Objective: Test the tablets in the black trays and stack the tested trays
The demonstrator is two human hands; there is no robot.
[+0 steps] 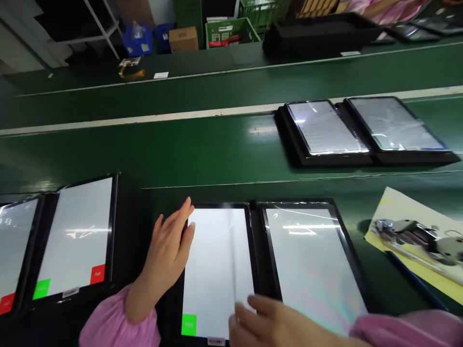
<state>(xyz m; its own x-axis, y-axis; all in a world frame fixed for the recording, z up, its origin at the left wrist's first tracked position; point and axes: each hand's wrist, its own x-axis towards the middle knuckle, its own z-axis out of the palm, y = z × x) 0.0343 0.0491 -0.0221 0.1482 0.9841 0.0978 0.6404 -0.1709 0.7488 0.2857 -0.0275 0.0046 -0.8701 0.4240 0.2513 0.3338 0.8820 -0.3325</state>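
My left hand (168, 246) is open, its fingers stretched out along the left edge of the middle tablet (213, 265). That tablet lies flat with a white screen lit and a green square in its lower left corner. Over its lower right part, my right hand (278, 320) has its fingers curled together. A slim, motion-smeared stylus (232, 255) runs up from these fingers across the screen. Just right of it lies a second tablet (314, 260) with a grey-white screen, its lower part covered by my right hand and sleeve.
Two tablets with green and red squares, one here (77, 236), lie at left. Beyond, a black tray (300, 159) holds two film-covered tablets. At right, yellow paper (390, 212) lies under metal tools and a dark blue pen (415, 279). Another person's pink sleeve (394, 12) shows far back.
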